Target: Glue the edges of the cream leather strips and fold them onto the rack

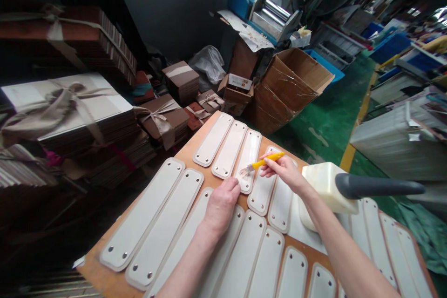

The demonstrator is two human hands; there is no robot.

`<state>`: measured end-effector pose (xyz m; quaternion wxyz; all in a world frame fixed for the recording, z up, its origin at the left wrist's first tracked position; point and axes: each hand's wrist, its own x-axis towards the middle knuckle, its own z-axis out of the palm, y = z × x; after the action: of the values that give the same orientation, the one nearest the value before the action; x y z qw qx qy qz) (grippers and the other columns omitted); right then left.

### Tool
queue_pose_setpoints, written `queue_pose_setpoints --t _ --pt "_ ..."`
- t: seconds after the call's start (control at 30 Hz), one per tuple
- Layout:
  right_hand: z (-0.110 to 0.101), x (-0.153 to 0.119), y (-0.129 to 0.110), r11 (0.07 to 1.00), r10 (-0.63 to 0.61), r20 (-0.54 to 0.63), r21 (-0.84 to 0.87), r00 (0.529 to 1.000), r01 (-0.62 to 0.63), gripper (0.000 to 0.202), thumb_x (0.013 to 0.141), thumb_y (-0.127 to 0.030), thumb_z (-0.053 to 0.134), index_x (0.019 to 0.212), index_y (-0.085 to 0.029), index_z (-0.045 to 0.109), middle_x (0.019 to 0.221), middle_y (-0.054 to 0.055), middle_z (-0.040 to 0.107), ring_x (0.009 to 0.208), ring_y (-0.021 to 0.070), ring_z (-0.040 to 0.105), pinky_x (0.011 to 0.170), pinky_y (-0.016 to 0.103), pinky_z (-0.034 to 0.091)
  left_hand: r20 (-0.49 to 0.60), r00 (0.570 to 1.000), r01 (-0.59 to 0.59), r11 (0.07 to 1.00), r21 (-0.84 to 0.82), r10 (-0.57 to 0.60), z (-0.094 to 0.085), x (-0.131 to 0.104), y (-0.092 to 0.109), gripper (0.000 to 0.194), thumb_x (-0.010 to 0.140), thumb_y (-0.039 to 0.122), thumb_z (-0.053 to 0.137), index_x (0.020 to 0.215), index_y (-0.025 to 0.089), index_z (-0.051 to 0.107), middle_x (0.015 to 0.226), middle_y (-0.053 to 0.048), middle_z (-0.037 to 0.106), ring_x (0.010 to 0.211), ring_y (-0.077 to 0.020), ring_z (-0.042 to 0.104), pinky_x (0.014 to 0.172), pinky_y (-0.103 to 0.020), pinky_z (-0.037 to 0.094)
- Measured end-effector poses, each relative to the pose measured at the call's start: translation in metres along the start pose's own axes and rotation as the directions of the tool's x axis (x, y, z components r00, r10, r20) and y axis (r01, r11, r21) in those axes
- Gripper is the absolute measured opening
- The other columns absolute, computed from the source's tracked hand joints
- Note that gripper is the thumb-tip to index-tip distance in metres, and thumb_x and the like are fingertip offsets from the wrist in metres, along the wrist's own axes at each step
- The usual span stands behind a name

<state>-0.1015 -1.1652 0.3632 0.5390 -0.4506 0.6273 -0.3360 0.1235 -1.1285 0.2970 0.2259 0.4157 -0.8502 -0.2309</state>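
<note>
My right hand (284, 171) is closed around the yellow handle of a paint brush (267, 161). The brush's bristles touch the lower part of a pale strip (250, 153), a rounded flat piece with metal studs at its ends. At that strip's lower left corner, my left hand (223, 202) is closed, its fingertips on the edge; what lies under the fingers is hidden. Similar pale strips, such as the one at far left (143, 214), lie in rows on a brown board (204, 174). Right of my right hand stands a cream plastic container (321, 186) with a dark grey handle (379, 186).
Tied stacks of flat panels (66, 107) fill the left side. Beyond the board stand an open cardboard box (286, 86) and a blue machine with metal rollers (265, 11). Green floor (316, 125) and grey crates (401, 139) lie to the right.
</note>
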Motion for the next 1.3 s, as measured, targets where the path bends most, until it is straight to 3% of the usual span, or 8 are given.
queue_pose_setpoints --t 0.13,0.23,0.4,0.57,0.87,1.03,1.17,1.3 --pt "-0.005 0.035 0.009 0.988 -0.151 -0.205 0.010 0.967 0.156 0.051 0.076 -0.062 0.065 0.100 -0.017 0.059 0.073 0.004 0.067 0.062 0.0188 0.069 0.057 0.030 0.057 0.022 1.000 0.006 0.999 0.034 -0.007 -0.004 0.001 0.002 0.015 0.090 0.008 0.047 0.089 0.020 0.056 0.104 -0.004 0.060 0.101 -0.0169 0.056 0.084 -0.028 0.052" --pt "-0.005 0.053 0.006 0.948 -0.317 -0.335 -0.123 0.887 0.293 0.049 0.080 -0.062 0.060 0.101 -0.018 0.059 0.074 0.002 0.066 0.063 0.0189 0.068 0.060 0.032 0.058 0.021 1.000 0.004 0.999 0.036 -0.005 -0.006 0.001 0.004 0.014 0.090 0.008 0.048 0.089 0.020 0.056 0.103 -0.004 0.060 0.102 -0.0174 0.055 0.085 -0.029 0.052" --pt "0.004 0.059 -0.002 0.738 -0.589 -0.244 -0.550 0.770 0.391 0.034 0.092 -0.051 0.048 0.102 -0.022 0.063 0.098 0.007 0.066 0.085 0.0214 0.067 0.079 0.036 0.054 0.032 0.999 0.010 0.999 0.046 -0.011 -0.006 0.002 0.004 0.015 0.090 0.008 0.048 0.089 0.020 0.056 0.102 -0.005 0.060 0.101 -0.0178 0.055 0.085 -0.030 0.052" --pt "0.023 0.014 0.000 0.629 -0.525 0.003 -0.672 0.851 0.391 0.026 0.097 -0.039 0.044 0.107 -0.024 0.063 0.105 0.006 0.067 0.098 0.0223 0.064 0.086 0.034 0.049 0.035 0.999 0.011 0.999 0.038 -0.012 -0.004 0.000 0.003 0.012 0.090 0.009 0.049 0.088 0.019 0.056 0.102 -0.005 0.060 0.101 -0.0177 0.055 0.086 -0.029 0.051" --pt "0.030 -0.069 -0.010 0.945 -0.143 0.041 -0.293 0.989 0.149 0.029 0.095 -0.045 0.049 0.108 -0.023 0.062 0.093 0.004 0.067 0.079 0.0198 0.069 0.072 0.033 0.057 0.035 0.999 0.030 1.000 -0.002 -0.030 -0.007 -0.001 0.006 0.014 0.090 0.009 0.048 0.094 0.019 0.057 0.102 -0.005 0.060 0.101 -0.0178 0.057 0.085 -0.029 0.052" --pt "0.027 -0.039 -0.021 0.960 -0.239 -0.179 -0.190 0.954 0.205 0.034 0.091 -0.049 0.054 0.108 -0.021 0.062 0.091 0.004 0.067 0.077 0.0201 0.070 0.069 0.034 0.060 -0.016 1.000 -0.018 1.000 0.017 0.018 -0.023 -0.006 0.005 0.018 0.091 0.009 0.045 0.096 0.020 0.058 0.109 -0.006 0.060 0.109 -0.0195 0.055 0.087 -0.030 0.051" --pt "0.039 -0.010 -0.030 0.924 -0.357 -0.200 -0.219 0.912 0.314 0.033 0.090 -0.051 0.056 0.103 -0.021 0.063 0.096 0.004 0.066 0.075 0.0188 0.069 0.070 0.035 0.060 -0.164 0.985 0.070 0.987 0.143 -0.046 -0.038 -0.001 -0.009 0.019 0.091 0.011 0.046 0.102 0.020 0.059 0.104 -0.008 0.061 0.108 -0.0228 0.053 0.089 -0.035 0.049" --pt "0.057 -0.005 -0.035 0.885 -0.449 -0.243 -0.253 0.860 0.391 0.029 0.092 -0.046 0.055 0.105 -0.023 0.064 0.103 0.004 0.065 0.076 0.0178 0.068 0.069 0.035 0.059 -0.042 0.993 0.119 0.950 0.290 -0.111 -0.047 0.017 -0.025 0.016 0.089 0.012 0.052 0.099 0.021 0.061 0.089 -0.005 0.058 0.087 -0.0221 0.053 0.073 -0.033 0.047"
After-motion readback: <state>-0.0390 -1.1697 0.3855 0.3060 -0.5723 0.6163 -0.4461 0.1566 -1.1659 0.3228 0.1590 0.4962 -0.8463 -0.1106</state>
